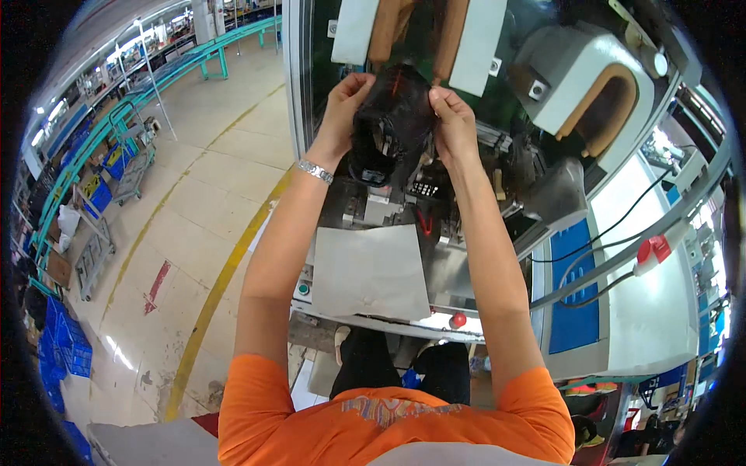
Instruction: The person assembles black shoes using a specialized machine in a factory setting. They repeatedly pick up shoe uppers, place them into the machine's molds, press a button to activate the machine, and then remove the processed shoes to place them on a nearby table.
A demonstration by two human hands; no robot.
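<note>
Both my hands hold up a black shoe upper (400,105) with its opening turned toward me and a reddish mark near its far end. My left hand (347,113) pinches its left edge, a metal-band watch on the wrist. On the opposite edge, my right hand (453,116) grips it between thumb and fingers. Just beyond the upper are tan curved pads (385,35) on white machine blocks. Below it lie the machine's metal parts (381,206), partly covered by the upper.
A pale flat sheet (371,272) lies on the machine's front, near a red knob (458,319) and a green button (304,288). At right stand another white block with a tan pad (598,109), a rounded metal form (561,198) and a red emergency button (653,250). Carts (95,256) stand far left.
</note>
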